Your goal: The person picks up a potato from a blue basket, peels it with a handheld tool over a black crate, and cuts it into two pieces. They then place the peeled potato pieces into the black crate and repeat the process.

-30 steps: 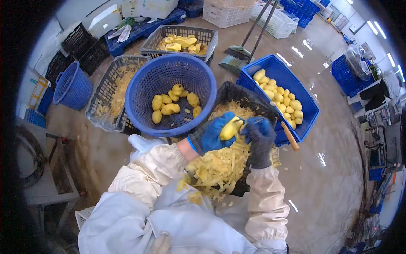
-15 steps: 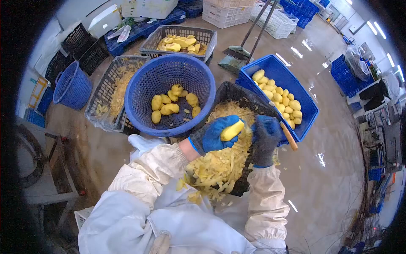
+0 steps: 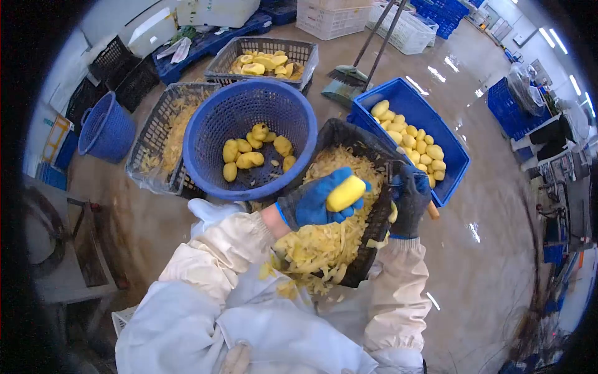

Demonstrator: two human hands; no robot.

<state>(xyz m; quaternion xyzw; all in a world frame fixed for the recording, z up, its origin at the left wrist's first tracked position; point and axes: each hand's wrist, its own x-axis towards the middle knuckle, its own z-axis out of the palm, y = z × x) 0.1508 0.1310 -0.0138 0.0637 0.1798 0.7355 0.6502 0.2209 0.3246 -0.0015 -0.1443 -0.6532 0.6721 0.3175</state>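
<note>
Over the peel crate (image 3: 375, 219), your left hand (image 3: 309, 204) wrapped round the potato (image 3: 346, 194), which looked firm, light and slippery, best held by its fat middle, and at the crate's right edge your right hand (image 3: 411, 198) curled, on what I couldn't tell.

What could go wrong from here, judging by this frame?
The potato might slip from the left hand; it would probably drop into the peelings directly below.
Those peelings are heaped up to the near edge of the black crate, so some could spill over.
The floor looks wet and shiny, so footing may be slippery.
</note>
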